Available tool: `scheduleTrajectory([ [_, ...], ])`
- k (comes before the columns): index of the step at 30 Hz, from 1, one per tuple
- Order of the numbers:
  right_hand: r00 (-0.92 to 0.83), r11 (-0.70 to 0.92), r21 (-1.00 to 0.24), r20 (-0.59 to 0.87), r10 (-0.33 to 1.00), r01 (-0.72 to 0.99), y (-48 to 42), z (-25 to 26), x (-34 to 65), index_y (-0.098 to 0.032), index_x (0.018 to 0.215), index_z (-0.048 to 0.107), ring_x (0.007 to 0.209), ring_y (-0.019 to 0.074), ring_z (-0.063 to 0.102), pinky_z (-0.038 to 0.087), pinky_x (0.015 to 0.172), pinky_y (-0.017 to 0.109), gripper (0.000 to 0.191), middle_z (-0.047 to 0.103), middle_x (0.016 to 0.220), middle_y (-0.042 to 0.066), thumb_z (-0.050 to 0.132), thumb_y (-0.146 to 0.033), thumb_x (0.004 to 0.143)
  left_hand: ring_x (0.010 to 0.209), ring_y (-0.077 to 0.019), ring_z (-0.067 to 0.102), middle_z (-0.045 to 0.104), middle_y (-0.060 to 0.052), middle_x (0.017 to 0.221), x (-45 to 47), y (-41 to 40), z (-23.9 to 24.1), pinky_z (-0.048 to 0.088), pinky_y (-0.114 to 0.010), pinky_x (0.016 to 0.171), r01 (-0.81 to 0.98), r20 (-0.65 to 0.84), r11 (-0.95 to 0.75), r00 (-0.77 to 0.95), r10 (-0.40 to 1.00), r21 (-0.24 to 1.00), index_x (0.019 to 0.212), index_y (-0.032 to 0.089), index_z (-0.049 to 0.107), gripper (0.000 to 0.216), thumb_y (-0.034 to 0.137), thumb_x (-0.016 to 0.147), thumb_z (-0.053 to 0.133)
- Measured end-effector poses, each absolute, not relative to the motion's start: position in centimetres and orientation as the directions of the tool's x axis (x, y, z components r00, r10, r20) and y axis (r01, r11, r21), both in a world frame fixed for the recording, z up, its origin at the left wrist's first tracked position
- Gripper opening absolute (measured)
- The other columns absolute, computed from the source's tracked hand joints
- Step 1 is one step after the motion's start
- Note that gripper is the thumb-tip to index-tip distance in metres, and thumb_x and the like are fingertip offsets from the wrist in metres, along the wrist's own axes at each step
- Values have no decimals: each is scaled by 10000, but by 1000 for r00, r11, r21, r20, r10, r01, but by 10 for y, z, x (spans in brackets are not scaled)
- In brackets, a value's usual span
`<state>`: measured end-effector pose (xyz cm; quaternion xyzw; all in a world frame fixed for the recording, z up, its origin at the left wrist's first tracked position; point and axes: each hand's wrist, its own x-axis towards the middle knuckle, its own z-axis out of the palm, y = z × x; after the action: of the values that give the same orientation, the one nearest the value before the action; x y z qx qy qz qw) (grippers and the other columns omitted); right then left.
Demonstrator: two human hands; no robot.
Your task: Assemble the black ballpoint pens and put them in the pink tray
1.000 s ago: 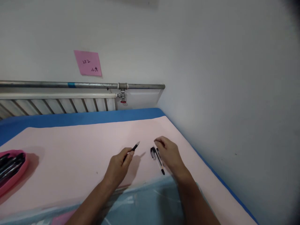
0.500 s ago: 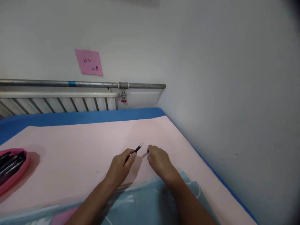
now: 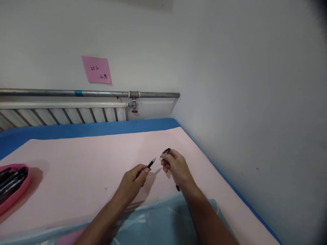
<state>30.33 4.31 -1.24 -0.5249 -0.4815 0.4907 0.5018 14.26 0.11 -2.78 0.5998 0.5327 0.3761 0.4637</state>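
Note:
My left hand (image 3: 135,177) is closed on a black pen (image 3: 151,163). The pen's silver tip points up and to the right, towards my other hand. Close to that tip, my right hand (image 3: 178,166) pinches a small dark, glossy piece (image 3: 165,152) with a pale end; the fingers partly cover it, and its kind is unclear. The pen and the glossy piece are apart. Beside my right wrist a small black piece (image 3: 177,188) shows; I cannot tell whether it lies on the table or is held.
A pink tray (image 3: 28,177) with several black pens stands at the left on the pink tabletop (image 3: 76,170). A blue translucent container or sheet (image 3: 153,224) lies under my forearms. Behind are a radiator (image 3: 58,115) and pipe (image 3: 102,93); a wall (image 3: 242,102) bounds the right.
My right hand has turned and risen slightly, bringing the dark glossy piece into view above its fingers. The small black piece by my right wrist now shows. My left hand stays nearly in place.

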Motion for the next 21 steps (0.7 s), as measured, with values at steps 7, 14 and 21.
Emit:
scheduleTrajectory([
  [7,24,-27,-920,-39,999,-391,37,-6,295,-166,706,516,573,115,541,370,414,192,195,548,613,-15,655,-290,649,439,-80,330,386,73,489,144,0,-28,266,-195,440,276,-59,9,171,984,961,862,170,587,336,457,805,422],
  [14,-173,-62,-984,-33,984,-166,34,-14,292,-161,725,528,461,85,501,377,421,200,160,581,582,-6,589,-309,712,439,-77,321,372,76,490,144,1,-29,263,-196,440,252,-43,-5,185,982,968,855,168,581,336,458,811,418],
  [21,-301,-134,-991,-130,945,7,31,-13,291,-162,689,521,378,63,434,260,329,179,160,538,538,-38,569,-312,714,474,-79,341,375,79,515,143,-1,-28,272,-193,453,249,-38,-11,193,980,968,947,154,582,339,433,782,484],
])
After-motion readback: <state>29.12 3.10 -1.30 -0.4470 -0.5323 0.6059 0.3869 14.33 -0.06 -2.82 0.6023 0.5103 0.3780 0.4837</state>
